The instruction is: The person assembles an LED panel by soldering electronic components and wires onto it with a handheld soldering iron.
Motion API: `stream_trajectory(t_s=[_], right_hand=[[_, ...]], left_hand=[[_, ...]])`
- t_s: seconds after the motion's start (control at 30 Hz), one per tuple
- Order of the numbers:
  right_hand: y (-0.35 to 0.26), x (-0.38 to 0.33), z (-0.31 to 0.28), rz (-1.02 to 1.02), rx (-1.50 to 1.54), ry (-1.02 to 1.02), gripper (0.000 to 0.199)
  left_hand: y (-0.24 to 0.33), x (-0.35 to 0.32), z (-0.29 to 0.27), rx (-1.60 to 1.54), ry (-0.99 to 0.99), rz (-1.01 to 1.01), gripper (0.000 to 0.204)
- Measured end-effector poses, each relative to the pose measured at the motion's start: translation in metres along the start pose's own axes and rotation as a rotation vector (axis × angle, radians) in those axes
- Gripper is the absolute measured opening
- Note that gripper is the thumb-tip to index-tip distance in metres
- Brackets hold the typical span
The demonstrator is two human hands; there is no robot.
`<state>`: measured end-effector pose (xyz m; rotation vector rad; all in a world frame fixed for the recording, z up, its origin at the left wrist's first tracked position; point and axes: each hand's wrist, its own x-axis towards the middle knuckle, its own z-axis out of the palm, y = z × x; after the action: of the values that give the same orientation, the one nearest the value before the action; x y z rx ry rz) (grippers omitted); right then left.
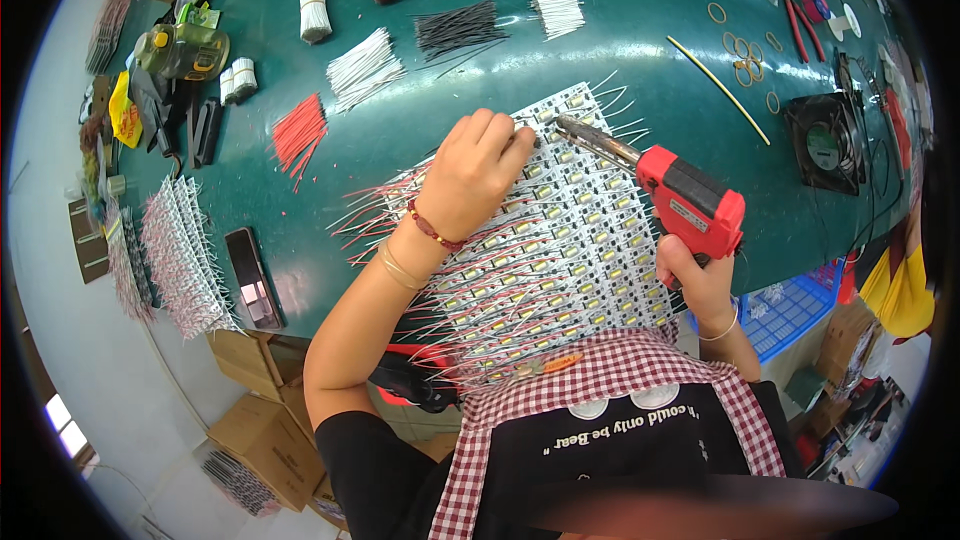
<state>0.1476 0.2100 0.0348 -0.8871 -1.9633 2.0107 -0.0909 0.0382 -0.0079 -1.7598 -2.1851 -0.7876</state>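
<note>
In front of me lies a white LED circuit board panel (610, 230) with rows of small yellowish chips. Red and white wires (440, 325) stick out along its left side, and white wires from its far right edge. My right hand (703, 285) is wrapped round the grip of a red and black soldering gun (690, 195). The gun's tip points left onto the panel's far part. Just left of that tip, my left hand (473, 172) rests over the panel with fingers curled and pinched together. Whatever those fingers hold is hidden under the hand.
Beyond the panel lie loose red wires (300, 130), white wires (363, 70) and black wires (460, 28). On the right are a thin stick (718, 90), rubber bands (745, 65), pliers (800, 25) and a black fan (825, 140). A phone (254, 277) and stacked wired boards (185, 255) sit left.
</note>
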Motion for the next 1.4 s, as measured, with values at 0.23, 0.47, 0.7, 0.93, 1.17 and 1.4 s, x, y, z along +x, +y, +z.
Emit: stream_trajectory(t_s=[0.23, 0.47, 0.7, 0.93, 1.17, 1.4], right_hand=[[0.004, -0.001, -0.004, 0.055, -0.008, -0.011, 0.035], [0.005, -0.003, -0.003, 0.047, -0.072, -0.011, 0.032], [0.008, -0.003, -0.004, 0.031, -0.096, -0.008, 0.029], [0.005, -0.004, -0.003, -0.016, -0.107, 0.005, 0.027], [0.013, -0.005, -0.004, -0.074, -0.187, -0.005, 0.024], [0.004, -0.002, 0.005, -0.346, -0.389, -0.025, 0.019]], left_hand=[[0.001, 0.0, 0.001, 0.016, -0.012, 0.036, 0.022], [0.0, 0.0, 0.001, -0.012, -0.021, 0.019, 0.021], [0.001, 0.0, 0.002, -0.027, -0.026, 0.003, 0.02], [0.002, 0.0, 0.003, -0.022, -0.024, 0.003, 0.02], [0.003, -0.001, 0.003, -0.003, -0.034, 0.0, 0.021], [0.002, -0.002, 0.005, -0.001, -0.015, 0.006, 0.022]])
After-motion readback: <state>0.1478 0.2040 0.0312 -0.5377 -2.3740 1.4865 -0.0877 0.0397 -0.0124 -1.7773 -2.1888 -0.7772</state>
